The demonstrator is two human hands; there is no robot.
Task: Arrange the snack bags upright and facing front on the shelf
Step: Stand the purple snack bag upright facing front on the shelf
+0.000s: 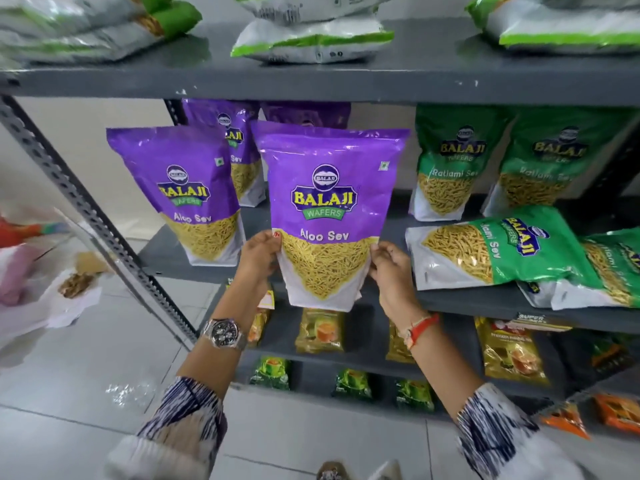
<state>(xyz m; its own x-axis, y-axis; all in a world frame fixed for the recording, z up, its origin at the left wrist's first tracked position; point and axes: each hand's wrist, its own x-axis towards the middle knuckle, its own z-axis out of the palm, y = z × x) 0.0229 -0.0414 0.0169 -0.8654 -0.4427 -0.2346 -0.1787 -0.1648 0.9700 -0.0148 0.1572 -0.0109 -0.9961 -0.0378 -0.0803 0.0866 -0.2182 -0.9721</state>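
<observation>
Third purple bag (308, 114), upper centre: only a top strip shows behind the front Aloo Sev bag (329, 209). Front bag's base covers the shelf edge (485, 303) there. Top-shelf bags (311, 36) cut by the upper frame edge. Rightmost lying green bag (609, 268) cut at right edge. Bottom-shelf packets (272, 373): labels too small to read. Lower-left clutter (76, 284) blurred.

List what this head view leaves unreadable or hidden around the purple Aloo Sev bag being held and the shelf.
- Head view: the held Aloo Sev bag hides the purple bag behind it; its label is unseen.
- Whether the held bag's base rests on the shelf cannot be told: left hand and right hand cover its lower sides.
- Small packets below: print too small and blurred.
- Top-shelf bags: cut off by the upper edge.
</observation>
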